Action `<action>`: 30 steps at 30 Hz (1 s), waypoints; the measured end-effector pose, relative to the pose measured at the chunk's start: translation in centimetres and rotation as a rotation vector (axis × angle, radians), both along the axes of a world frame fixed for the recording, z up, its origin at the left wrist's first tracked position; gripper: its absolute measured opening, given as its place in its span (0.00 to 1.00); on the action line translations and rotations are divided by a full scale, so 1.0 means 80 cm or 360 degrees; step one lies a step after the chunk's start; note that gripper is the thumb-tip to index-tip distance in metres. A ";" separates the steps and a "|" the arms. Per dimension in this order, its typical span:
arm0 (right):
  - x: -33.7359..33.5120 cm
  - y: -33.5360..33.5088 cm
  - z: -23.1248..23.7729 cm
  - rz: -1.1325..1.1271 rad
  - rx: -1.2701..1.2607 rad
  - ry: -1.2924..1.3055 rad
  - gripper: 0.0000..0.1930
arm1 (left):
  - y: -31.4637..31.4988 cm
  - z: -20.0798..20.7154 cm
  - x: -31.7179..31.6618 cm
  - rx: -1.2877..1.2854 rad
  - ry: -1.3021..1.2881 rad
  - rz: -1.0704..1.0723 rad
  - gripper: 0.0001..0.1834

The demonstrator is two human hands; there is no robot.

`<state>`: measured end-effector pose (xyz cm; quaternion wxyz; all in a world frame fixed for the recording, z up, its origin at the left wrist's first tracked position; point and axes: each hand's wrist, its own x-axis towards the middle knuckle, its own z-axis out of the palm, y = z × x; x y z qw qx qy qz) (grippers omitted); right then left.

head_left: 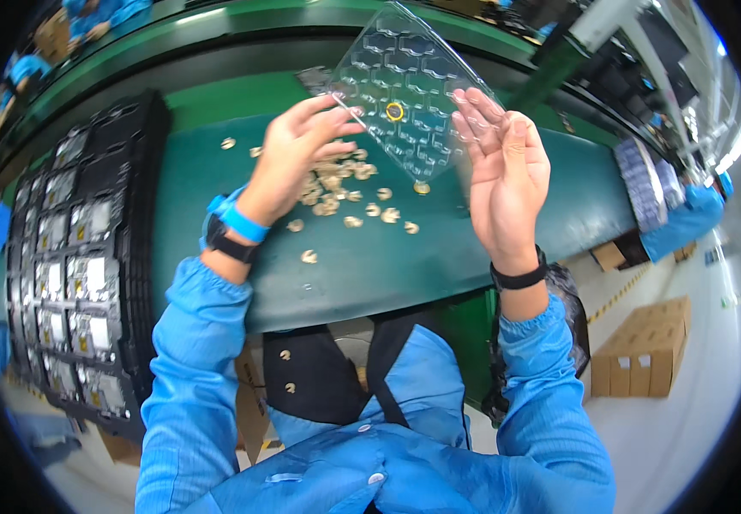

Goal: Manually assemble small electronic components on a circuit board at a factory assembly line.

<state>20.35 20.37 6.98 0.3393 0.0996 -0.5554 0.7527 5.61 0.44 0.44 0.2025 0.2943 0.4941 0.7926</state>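
Note:
A clear plastic tray (405, 62) with rows of moulded pockets is tilted between my two hands, one corner pointing toward me. My left hand (297, 154) has its fingertips against the tray's left edge. On the other side my right hand (507, 171), palm turned up, supports the right edge with fairly straight fingers. One yellow-rimmed round piece (394, 111) shows within the tray's outline. Just below the near corner is another small yellowish piece (422, 188). Several small beige curved parts (332, 176) lie loose in a pile on the green work surface (353, 270), mostly beside my left hand.
Stacked black trays (87, 248) with metallic parts stand at the left. Two small curved pieces (285, 355) rest on my dark lap. Cardboard boxes (640, 347) sit on the floor at right. A wrapped bundle (640, 184) is at the table's right end. Other people work at far left.

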 end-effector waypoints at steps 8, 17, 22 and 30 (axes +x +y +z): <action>-0.066 -0.048 -0.044 0.0489 -0.0768 -0.0373 0.28 | -0.015 -0.002 -0.019 0.0355 -0.0388 0.0258 0.12; -0.109 -0.056 -0.084 0.0489 -0.0384 -0.0592 0.14 | -0.010 -0.017 -0.020 0.0131 -0.0421 0.0275 0.09; -0.096 -0.051 -0.086 0.0212 0.0014 -0.0561 0.17 | -0.004 -0.027 -0.018 -0.0002 -0.0464 0.0124 0.09; -0.081 -0.053 -0.091 -0.0027 0.0414 -0.0485 0.16 | 0.001 -0.034 -0.018 -0.0216 -0.0466 -0.0107 0.14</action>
